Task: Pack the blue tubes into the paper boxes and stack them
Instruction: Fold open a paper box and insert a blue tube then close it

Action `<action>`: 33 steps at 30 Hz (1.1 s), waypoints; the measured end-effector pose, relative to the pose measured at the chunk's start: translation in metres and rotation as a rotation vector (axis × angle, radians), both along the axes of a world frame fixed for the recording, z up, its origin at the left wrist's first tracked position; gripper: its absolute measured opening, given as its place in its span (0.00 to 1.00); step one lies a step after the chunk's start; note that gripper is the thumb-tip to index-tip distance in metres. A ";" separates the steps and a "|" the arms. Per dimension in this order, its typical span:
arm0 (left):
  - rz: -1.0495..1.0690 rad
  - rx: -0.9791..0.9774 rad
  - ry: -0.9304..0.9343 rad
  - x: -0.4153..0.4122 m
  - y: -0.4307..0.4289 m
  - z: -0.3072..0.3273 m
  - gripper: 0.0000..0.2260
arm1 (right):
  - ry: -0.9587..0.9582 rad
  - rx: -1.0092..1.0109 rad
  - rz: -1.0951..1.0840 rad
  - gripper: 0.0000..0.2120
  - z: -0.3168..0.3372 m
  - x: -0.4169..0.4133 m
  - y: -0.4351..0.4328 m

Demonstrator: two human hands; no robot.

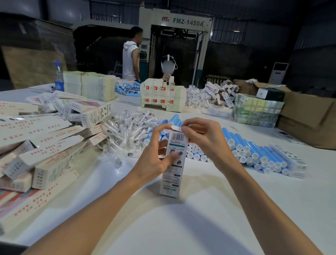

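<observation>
Head view: the paper box [173, 165] is upright at frame centre, its lower end near the tabletop [193, 231]; contact cannot be confirmed. The left hand [155, 157] clasps the box body at mid-height. The right hand [203, 137] pinches the top flap [174, 127]. The blue tubes [248, 151] lie heaped at 2 o'clock, and the pile of boxes [34, 150] at 9 o'clock. The carton is probably light and easily crushed, so grip its folded edges.
</observation>
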State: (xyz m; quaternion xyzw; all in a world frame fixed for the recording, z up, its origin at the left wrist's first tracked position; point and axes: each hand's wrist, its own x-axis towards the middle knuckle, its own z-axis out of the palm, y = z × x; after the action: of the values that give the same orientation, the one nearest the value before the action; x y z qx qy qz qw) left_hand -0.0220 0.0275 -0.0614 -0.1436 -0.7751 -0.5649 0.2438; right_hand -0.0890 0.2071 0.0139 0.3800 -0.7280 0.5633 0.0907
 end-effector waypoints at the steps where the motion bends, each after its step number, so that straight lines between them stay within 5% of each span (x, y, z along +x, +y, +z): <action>1: -0.007 0.007 0.001 0.000 0.000 -0.001 0.31 | -0.013 0.000 0.003 0.03 0.000 0.000 0.000; 19: -0.003 -0.028 0.040 -0.001 -0.002 -0.001 0.30 | 0.050 0.146 0.061 0.10 -0.008 0.002 0.015; 33: 0.003 -0.062 0.085 -0.011 -0.007 -0.006 0.26 | 0.128 -0.043 -0.046 0.09 -0.030 0.002 0.001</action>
State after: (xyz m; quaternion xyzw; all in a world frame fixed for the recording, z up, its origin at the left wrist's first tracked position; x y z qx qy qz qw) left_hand -0.0328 0.0205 -0.0678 -0.1738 -0.7814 -0.5336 0.2730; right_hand -0.0867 0.2082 -0.0166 0.3964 -0.7171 0.5510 0.1582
